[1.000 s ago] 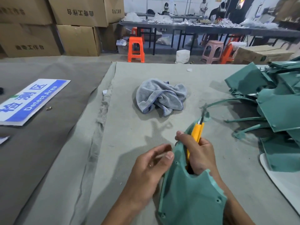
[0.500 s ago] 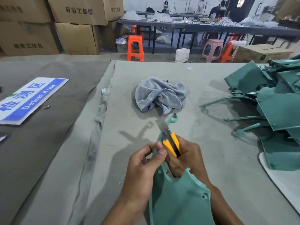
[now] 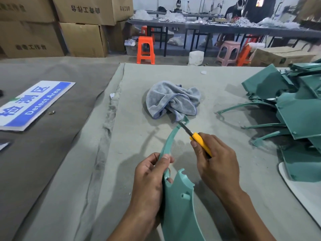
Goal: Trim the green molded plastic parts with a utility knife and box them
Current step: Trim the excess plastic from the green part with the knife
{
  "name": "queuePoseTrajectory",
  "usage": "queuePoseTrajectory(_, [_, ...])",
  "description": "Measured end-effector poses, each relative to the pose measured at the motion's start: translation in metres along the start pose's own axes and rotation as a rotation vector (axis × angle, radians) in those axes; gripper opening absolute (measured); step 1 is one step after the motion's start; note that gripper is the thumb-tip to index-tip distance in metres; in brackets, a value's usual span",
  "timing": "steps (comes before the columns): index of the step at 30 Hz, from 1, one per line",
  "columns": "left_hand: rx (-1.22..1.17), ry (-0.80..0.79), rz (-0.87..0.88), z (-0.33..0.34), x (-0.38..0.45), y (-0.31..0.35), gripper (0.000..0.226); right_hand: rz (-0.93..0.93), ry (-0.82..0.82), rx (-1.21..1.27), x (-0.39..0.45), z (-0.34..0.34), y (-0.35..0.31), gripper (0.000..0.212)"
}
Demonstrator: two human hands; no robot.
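A green molded plastic part [image 3: 178,206] stands on edge in front of me, its thin curved arm reaching up toward a grey cloth. My left hand [image 3: 149,180] pinches that arm near its base between thumb and fingers. My right hand [image 3: 215,160] grips a yellow utility knife [image 3: 199,141]. The knife's blade is extended and touches the arm's far tip. A pile of more green parts [image 3: 295,115] lies at the right.
A crumpled grey cloth [image 3: 172,100] sits mid-table on the grey felt cover [image 3: 139,136]. A blue and white sign [image 3: 33,103] lies at the left. Cardboard boxes [image 3: 83,23] and an orange stool [image 3: 145,49] stand beyond the table; people work at a far bench.
The knife has moved from close to my left thumb out along the curved arm to its far tip. The green part has turned so that its arm shows in full.
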State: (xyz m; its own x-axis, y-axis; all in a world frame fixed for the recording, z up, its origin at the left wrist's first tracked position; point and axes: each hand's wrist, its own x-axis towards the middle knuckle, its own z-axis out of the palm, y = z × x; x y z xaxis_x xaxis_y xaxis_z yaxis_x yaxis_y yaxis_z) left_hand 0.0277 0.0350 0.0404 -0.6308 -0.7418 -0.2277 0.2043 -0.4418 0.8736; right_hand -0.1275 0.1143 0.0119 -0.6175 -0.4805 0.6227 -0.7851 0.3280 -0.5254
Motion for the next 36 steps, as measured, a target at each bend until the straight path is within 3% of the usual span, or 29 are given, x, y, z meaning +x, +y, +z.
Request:
queuePoseTrajectory(4, [-0.092, -0.029, -0.042, 0.000, 0.001, 0.004, 0.018, 0.000, 0.017, -0.062, 0.001, -0.001, 0.001, 0.027])
queuePoseTrajectory(10, [-0.130, -0.011, -0.076, 0.001, 0.000, 0.006, 0.017, -0.041, 0.267, -0.049, 0.004, -0.005, 0.002, 0.031])
queuePoseTrajectory(15, [-0.101, -0.097, -0.106, -0.004, -0.001, 0.012, 0.024, -0.068, 0.068, 0.064, 0.006, -0.007, 0.009, 0.027])
queuePoseTrajectory(21, [-0.236, -0.172, -0.180, -0.001, 0.001, 0.014, 0.023, -0.056, 0.167, 0.188, 0.005, -0.009, 0.008, 0.031])
queuePoseTrajectory(36, [-0.238, -0.249, -0.223, -0.006, 0.001, 0.015, 0.013, 0.049, 0.092, 0.270, 0.013, -0.020, 0.029, 0.044])
